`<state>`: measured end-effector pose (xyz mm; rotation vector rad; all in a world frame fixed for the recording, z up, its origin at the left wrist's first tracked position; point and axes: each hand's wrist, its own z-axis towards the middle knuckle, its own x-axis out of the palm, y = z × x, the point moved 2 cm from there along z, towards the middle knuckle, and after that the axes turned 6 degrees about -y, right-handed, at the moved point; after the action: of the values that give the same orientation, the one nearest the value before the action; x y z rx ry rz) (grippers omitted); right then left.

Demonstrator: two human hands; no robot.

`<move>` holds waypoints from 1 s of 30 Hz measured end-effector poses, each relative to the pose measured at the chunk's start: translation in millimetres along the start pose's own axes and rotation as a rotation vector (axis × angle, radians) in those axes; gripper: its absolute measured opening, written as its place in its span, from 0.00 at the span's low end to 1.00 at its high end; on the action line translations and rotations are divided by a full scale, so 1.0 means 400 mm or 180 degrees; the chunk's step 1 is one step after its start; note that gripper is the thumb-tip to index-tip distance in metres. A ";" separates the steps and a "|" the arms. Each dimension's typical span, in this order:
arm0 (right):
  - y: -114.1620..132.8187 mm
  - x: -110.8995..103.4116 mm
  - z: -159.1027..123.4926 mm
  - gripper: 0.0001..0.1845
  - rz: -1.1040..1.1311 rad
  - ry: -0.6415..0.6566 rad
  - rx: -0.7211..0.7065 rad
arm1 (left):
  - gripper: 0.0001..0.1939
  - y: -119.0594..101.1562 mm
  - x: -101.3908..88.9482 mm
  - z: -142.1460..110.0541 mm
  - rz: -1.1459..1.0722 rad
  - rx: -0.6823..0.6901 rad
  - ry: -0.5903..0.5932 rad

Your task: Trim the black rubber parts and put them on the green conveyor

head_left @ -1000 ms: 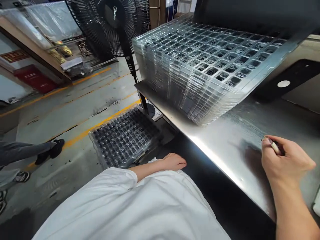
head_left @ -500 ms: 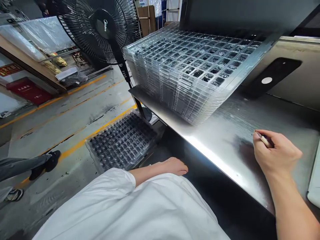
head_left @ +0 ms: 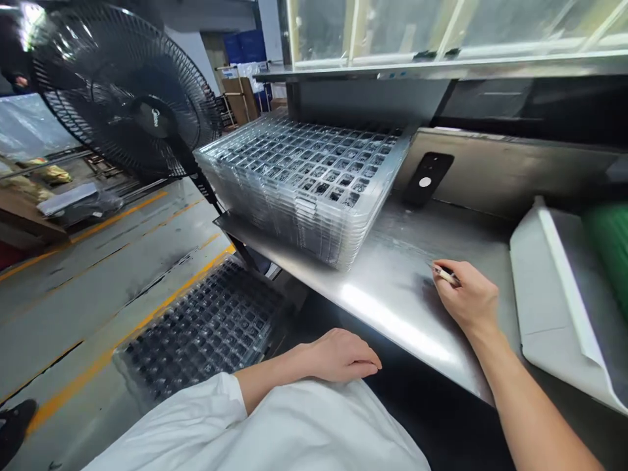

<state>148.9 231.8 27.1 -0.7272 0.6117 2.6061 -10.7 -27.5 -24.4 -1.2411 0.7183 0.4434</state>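
Our view has swung right and up, so the bench's far side now shows, and a folded white sheet [head_left: 554,307] has come in at the right, with something green [head_left: 608,248] on it. Our right hand [head_left: 466,297] is closed in a pinch on a slim pen [head_left: 445,275], held over the steel bench [head_left: 392,307] near its front edge; we cannot tell whether the tip touches the steel. Our left hand [head_left: 338,356] lies open and empty on our white smock [head_left: 255,425], just below that edge. A stack of clear trays [head_left: 304,190] sits at the bench's left end, with a black pad [head_left: 426,180] behind it to the right. Darker trays [head_left: 201,330] lie lower down, beyond the bench's left corner, with a fan [head_left: 127,111] past them.
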 end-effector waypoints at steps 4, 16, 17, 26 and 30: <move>-0.009 -0.002 -0.004 0.11 0.0026 -0.0184 -0.0339 | 0.11 -0.004 -0.030 0.069 -0.0030 0.0177 0.0012; -0.007 -0.010 -0.003 0.09 0.0098 -0.0155 -0.0388 | 0.15 -0.055 -0.108 0.149 -0.1652 0.0052 0.0442; -0.001 -0.009 -0.002 0.09 0.0138 -0.0173 -0.0352 | 0.16 -0.050 -0.129 0.173 -0.1948 -0.0136 0.0371; -0.001 0.010 0.073 0.17 0.1016 -0.1066 0.1789 | 0.27 0.059 -0.147 0.531 -0.3660 -0.1217 -0.0778; -0.023 0.029 0.104 0.15 0.0799 -0.1152 0.1671 | 0.33 0.069 -0.095 0.604 -0.3935 -0.1227 -0.0798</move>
<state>127.4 262.9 50.1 -0.0144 1.2584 2.5164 4.4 214.3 19.7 -1.6955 -0.4285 -0.3127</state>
